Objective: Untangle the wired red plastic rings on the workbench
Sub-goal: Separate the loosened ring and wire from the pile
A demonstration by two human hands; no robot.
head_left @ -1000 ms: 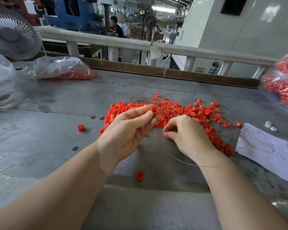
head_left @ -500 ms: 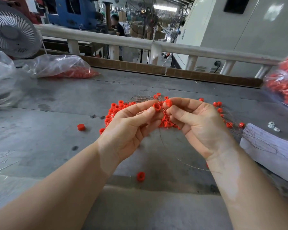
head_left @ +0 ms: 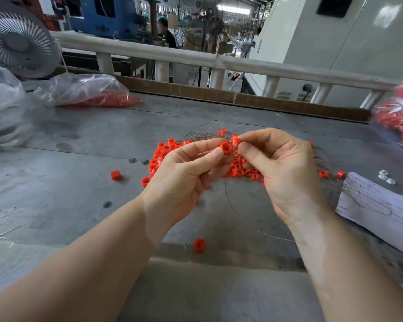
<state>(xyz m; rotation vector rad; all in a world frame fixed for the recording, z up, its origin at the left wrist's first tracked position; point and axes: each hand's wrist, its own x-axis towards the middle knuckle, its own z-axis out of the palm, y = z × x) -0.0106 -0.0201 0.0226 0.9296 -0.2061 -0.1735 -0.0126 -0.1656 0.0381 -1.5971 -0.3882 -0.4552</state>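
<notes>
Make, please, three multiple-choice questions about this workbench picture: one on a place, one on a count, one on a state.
1. Where does the white paper sheet lie?
A. at the right edge of the workbench
B. under the fan
C. inside a plastic bag

2. How many single red rings lie apart on the near-left side of the pile?
A. none
B. two
C. five

3. What does the left hand do?
A. rests flat on the bench
B. pinches a red ring
C. holds the paper

Key: 1 A, the paper sheet lies right of the right hand. 2 B, one ring lies left of the pile and another nearer the viewer. 3 B, the left hand pinches a ring at its fingertips.
</notes>
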